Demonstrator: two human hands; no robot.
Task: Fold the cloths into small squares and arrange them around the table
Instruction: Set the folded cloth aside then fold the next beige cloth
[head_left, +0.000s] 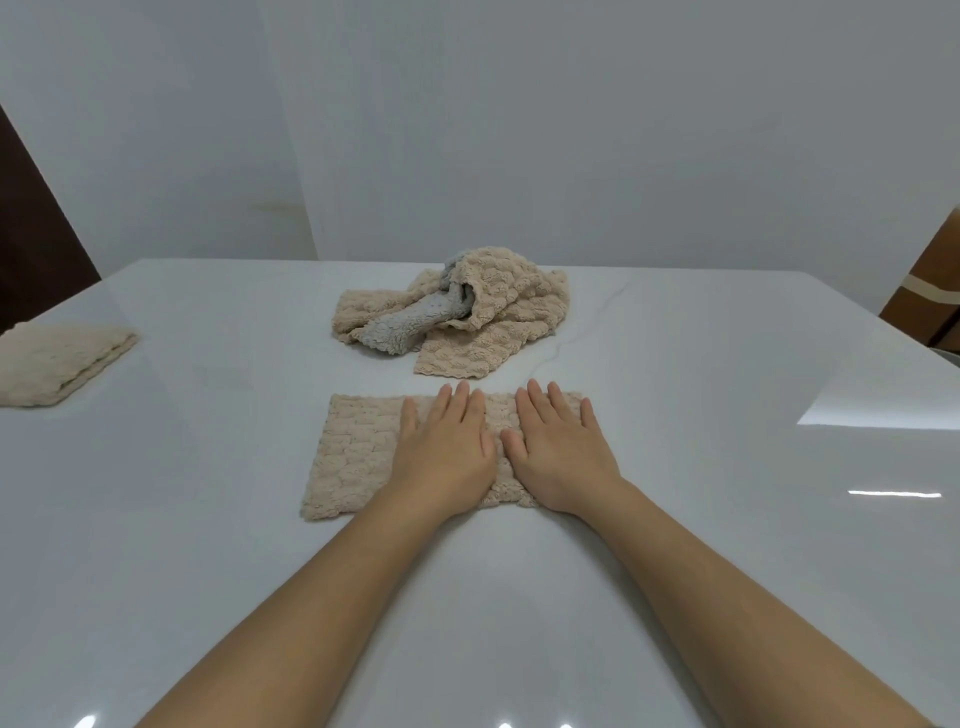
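Note:
A beige textured cloth (353, 457) lies folded into a flat rectangle on the white table (208, 545) in front of me. My left hand (447, 452) presses flat on its middle with straight fingers. My right hand (558, 452) lies flat beside it on the cloth's right part, covering that end. Behind them sits a crumpled pile of beige cloths (498, 317) with a grey cloth (410, 322) tangled in it. A folded beige cloth (57, 364) rests at the table's left edge.
A white wall stands behind the table. A dark brown panel (36, 223) shows at the far left. A brown cardboard-like object (930, 291) stands past the table's right corner. Bare glossy tabletop stretches to the right and near me.

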